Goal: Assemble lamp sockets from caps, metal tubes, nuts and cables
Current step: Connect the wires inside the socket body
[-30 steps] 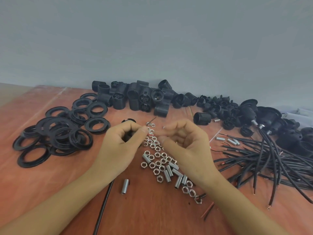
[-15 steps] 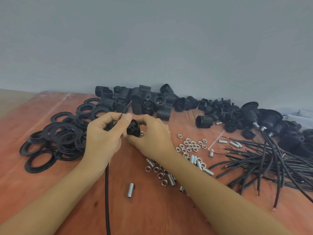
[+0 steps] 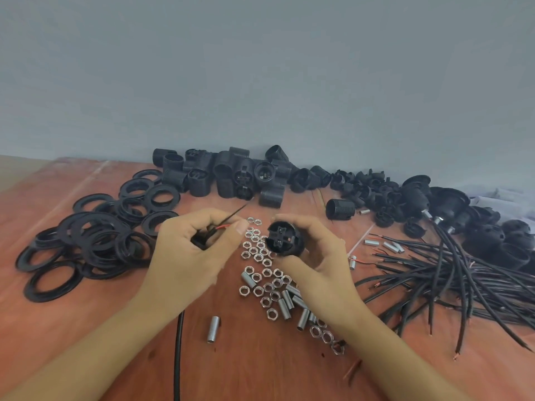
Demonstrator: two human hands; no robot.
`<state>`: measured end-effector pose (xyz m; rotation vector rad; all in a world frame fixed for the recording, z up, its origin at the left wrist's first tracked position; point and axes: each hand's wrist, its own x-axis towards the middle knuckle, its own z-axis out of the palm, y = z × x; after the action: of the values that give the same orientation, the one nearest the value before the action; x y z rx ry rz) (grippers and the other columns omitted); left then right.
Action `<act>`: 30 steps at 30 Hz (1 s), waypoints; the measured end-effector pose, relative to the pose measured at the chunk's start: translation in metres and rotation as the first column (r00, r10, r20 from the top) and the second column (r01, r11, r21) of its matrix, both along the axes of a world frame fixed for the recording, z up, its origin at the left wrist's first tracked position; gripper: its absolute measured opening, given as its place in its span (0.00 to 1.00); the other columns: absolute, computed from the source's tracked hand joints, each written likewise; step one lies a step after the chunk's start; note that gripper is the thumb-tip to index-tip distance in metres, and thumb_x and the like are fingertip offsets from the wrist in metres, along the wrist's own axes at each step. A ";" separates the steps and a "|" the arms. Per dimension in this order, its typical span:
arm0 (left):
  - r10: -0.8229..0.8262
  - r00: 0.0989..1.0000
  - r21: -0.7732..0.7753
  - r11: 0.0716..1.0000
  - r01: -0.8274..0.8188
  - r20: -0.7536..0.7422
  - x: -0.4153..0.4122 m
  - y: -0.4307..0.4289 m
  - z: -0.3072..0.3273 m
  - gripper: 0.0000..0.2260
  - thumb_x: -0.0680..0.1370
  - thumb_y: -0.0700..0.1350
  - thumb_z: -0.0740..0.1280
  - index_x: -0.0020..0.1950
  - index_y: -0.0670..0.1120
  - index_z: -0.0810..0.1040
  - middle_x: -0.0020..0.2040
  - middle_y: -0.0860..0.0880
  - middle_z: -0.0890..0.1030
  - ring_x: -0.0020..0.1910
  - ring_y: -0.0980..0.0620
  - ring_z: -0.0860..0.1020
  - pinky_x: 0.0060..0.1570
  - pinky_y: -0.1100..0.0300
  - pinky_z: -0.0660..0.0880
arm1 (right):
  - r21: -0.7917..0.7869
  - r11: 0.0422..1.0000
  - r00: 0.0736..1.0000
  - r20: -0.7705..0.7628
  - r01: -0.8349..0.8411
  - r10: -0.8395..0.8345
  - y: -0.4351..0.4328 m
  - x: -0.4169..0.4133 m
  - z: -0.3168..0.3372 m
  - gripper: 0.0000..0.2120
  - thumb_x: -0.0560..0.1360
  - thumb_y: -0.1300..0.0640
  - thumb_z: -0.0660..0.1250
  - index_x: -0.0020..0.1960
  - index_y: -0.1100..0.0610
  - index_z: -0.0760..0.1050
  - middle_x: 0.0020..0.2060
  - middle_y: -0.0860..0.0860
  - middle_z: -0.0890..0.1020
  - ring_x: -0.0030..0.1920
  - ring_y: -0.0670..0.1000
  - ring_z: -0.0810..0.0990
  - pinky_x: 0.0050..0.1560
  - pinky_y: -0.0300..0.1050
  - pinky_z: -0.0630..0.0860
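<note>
The left hand (image 3: pixel 188 250) is curled round the end of a black cable (image 3: pixel 177 357). Its thumb and finger pinch the thin wires (image 3: pixel 223 226), one red and one black, that stick out past them. A small black part sits in that fist, but I cannot tell what it is. The cable runs from under the hand to the near edge of the bench (image 3: pixel 260 371).

The right hand (image 3: pixel 315 261) grips a round black socket (image 3: pixel 285 238) by its sides, with its open face toward the camera. The hands are apart. The socket is near the wire tips and does not touch them.

Below and between the hands lie many shiny nuts (image 3: pixel 254 250) and short metal tubes (image 3: pixel 285 306). One lone tube (image 3: pixel 213 329) lies nearer the front. Flat black rings (image 3: pixel 95 235) are heaped on the left side. A socket pile (image 3: pixel 231 178) sits along the back edge by the wall (image 3: pixel 260 68). A big bundle (image 3: pixel 448 282) of black cables spreads over the right side.
</note>
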<state>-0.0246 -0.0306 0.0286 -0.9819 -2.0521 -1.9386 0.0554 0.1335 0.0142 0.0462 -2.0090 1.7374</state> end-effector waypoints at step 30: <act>-0.080 0.981 -0.107 0.992 0.062 -0.175 0.016 0.005 0.000 0.07 0.74 0.51 0.68 0.40 0.50 0.81 0.26 0.56 0.67 0.25 0.60 0.66 0.29 0.72 0.64 | -0.607 0.770 0.906 0.187 -0.197 0.379 -0.011 0.006 0.002 0.22 0.73 0.42 0.66 0.52 0.62 0.75 0.34 0.49 0.75 0.25 0.45 0.65 0.26 0.36 0.61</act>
<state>-0.0091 -0.0259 0.0284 -1.2202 -2.0560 -1.7213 0.0614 0.1224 0.0159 -0.1202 -1.6257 2.6413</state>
